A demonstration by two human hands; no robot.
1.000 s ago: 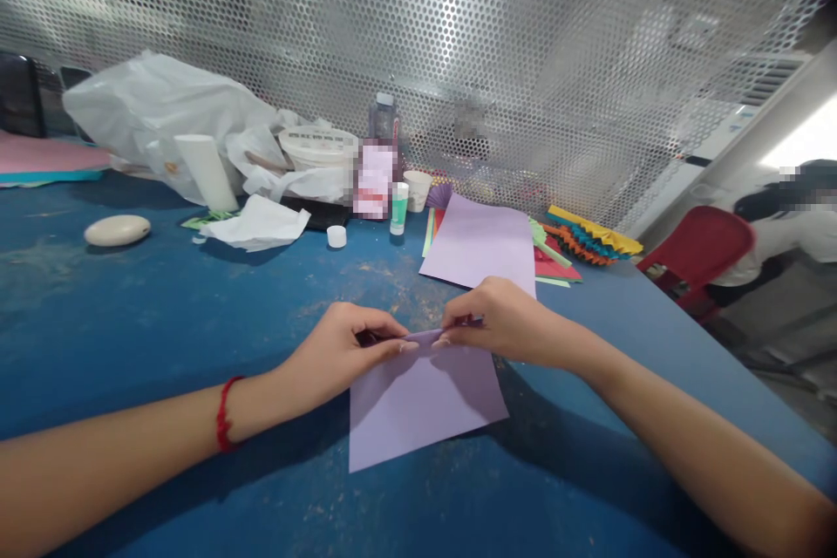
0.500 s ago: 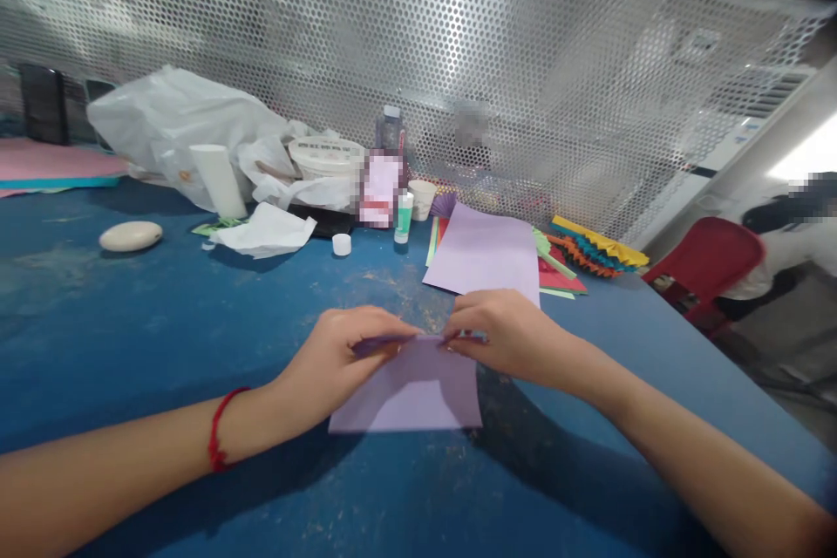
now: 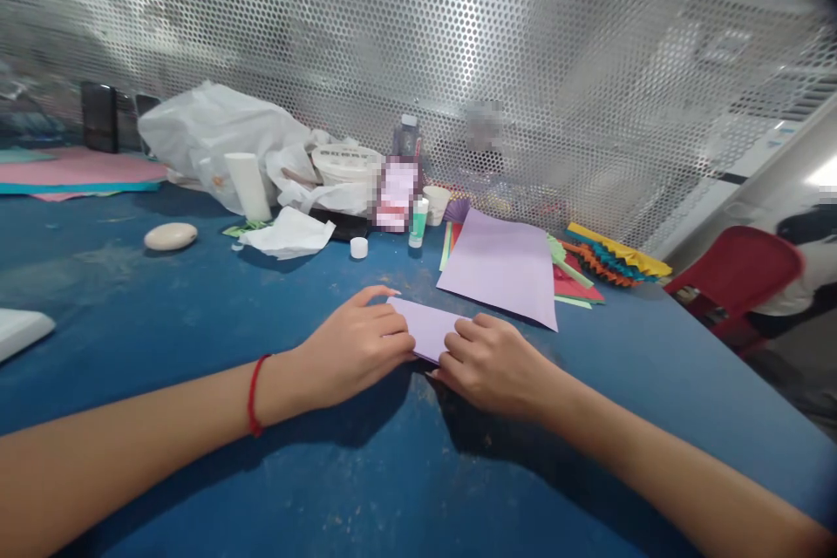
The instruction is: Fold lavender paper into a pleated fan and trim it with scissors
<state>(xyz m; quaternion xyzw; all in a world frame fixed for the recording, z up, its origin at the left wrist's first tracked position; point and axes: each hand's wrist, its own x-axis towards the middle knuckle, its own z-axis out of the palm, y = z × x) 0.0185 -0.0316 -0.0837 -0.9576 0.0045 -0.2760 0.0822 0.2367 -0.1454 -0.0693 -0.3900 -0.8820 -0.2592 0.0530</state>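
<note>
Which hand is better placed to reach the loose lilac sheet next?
Probably the right hand: it rests on the folded lilac paper just below the loose sheet, while the left hand sits farther away.

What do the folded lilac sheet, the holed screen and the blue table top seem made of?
The folded lilac sheet looks like matte paper, with a crisp fold. The perforated screen looks like shiny sheet metal, punched with round holes. The blue table top looks painted, with scuffed pale patches; the material beneath cannot be told.
</note>
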